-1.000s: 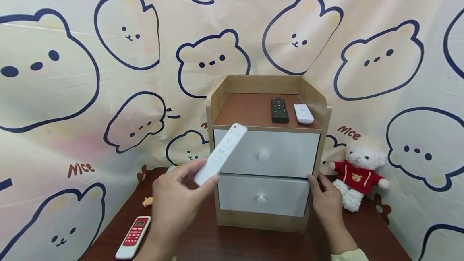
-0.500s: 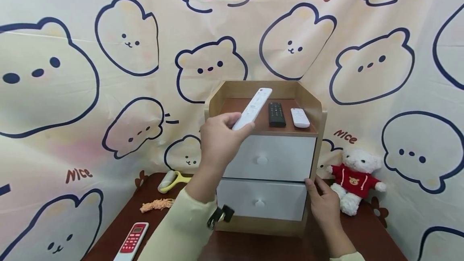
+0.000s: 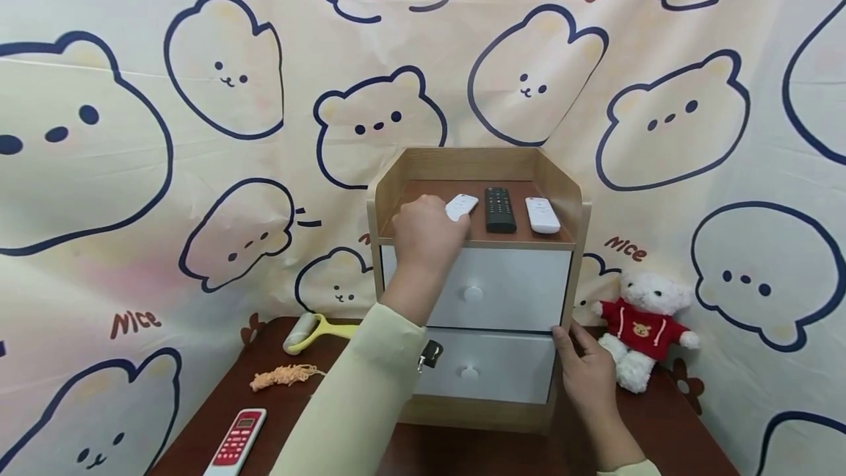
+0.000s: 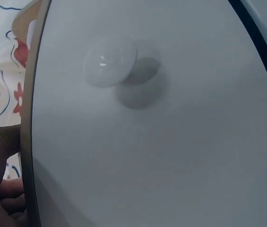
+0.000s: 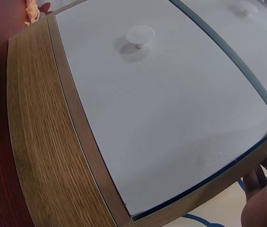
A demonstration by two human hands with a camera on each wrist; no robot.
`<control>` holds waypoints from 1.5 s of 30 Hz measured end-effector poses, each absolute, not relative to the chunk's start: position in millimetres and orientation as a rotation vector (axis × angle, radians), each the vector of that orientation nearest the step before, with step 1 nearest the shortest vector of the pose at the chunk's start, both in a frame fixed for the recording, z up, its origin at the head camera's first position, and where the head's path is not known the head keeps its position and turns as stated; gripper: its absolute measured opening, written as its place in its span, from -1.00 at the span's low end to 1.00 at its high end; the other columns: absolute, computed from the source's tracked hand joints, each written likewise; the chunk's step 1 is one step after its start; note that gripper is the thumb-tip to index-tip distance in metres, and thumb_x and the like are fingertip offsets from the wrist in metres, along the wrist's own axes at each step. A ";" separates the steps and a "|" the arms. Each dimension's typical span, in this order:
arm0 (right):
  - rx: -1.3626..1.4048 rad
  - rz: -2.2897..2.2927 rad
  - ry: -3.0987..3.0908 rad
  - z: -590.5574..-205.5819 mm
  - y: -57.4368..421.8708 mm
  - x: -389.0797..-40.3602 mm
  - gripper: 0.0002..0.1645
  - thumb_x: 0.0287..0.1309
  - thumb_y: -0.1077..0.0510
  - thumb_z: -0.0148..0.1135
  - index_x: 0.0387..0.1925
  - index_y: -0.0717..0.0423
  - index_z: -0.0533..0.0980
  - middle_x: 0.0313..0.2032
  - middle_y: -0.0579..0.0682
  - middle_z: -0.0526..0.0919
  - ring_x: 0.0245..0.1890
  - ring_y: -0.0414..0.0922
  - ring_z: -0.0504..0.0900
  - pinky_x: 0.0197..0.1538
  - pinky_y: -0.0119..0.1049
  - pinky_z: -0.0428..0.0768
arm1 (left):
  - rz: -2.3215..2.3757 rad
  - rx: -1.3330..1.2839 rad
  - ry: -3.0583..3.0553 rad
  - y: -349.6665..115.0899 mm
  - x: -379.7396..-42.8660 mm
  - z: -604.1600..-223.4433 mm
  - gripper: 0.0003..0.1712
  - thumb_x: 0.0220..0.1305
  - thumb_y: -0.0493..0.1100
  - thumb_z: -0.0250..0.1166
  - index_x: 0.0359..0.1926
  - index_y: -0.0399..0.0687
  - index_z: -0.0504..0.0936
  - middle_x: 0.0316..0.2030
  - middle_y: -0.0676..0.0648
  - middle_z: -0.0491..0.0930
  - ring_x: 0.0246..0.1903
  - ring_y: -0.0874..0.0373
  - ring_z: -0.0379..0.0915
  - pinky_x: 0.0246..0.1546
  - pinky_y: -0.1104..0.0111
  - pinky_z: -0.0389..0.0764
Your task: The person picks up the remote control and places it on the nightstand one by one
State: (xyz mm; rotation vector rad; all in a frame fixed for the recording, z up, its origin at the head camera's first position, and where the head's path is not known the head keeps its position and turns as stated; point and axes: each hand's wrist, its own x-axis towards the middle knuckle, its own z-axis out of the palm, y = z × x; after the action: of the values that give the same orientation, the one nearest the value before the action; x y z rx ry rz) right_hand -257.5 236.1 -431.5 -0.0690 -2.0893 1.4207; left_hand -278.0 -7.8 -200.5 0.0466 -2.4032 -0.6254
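A white remote control (image 3: 461, 206) lies low over the left part of the cabinet's brown top shelf. My left hand (image 3: 429, 237) holds its near end, with the fingers partly covering it. To its right lie a black remote (image 3: 499, 210) and a shorter white remote (image 3: 543, 215). The small wooden cabinet (image 3: 476, 413) has two white drawers (image 3: 515, 278), both closed. My right hand (image 3: 588, 369) grips the cabinet's right edge, thumb at the front and fingers along the side. In the left wrist view, a round knob (image 4: 109, 64) on a white drawer front fills the middle.
On the dark red table, left of the cabinet, are a white remote with red keypad (image 3: 236, 443), a peach-coloured bundle of string (image 3: 284, 376) and a yellow-handled lint roller (image 3: 317, 330). A white teddy bear in a red hoodie (image 3: 641, 329) sits right. Patterned cloth hangs behind.
My left hand has carried the white remote up and forward, from in front of the upper drawer onto the top shelf. My right hand has stayed at the cabinet's edge.
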 end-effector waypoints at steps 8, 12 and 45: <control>-0.059 1.458 -2.090 -433.5 236.3 -256.7 -0.32 0.58 -0.10 0.29 0.45 0.28 0.53 0.37 0.30 0.63 0.48 0.23 0.51 0.47 0.30 0.43 | -0.402 0.065 -2.421 4.8 -281.3 -204.9 -0.41 0.42 0.31 0.40 -0.16 -0.18 0.84 -0.48 -0.07 0.72 -0.47 0.09 0.58 -0.48 0.33 0.58; -0.056 1.462 -2.105 -434.6 235.8 -255.3 -0.30 0.58 -0.11 0.28 0.46 0.31 0.51 0.39 0.30 0.61 0.50 0.23 0.49 0.47 0.32 0.42 | -0.350 0.064 -2.410 6.6 -282.2 -207.5 -0.35 0.43 0.37 0.37 -0.25 -0.17 0.86 -0.58 -0.05 0.64 -0.52 0.12 0.54 -0.53 0.37 0.48; -0.060 1.447 -2.074 -433.4 241.5 -261.3 -0.39 0.56 -0.03 0.33 0.42 0.25 0.57 0.34 0.25 0.67 0.42 0.16 0.57 0.13 -0.74 0.40 | -0.569 -0.266 -2.009 -1.4 -255.8 -244.3 -0.46 0.59 0.18 0.29 0.04 -0.25 0.80 -0.14 -0.15 0.86 -0.21 -0.01 0.77 -0.15 0.22 0.78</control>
State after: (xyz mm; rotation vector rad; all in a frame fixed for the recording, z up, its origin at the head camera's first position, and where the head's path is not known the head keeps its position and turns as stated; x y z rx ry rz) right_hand -261.3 241.5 -433.4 -0.0602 -2.0745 1.4470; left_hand -255.8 -1.4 -244.3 -0.2657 -2.0086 -0.5694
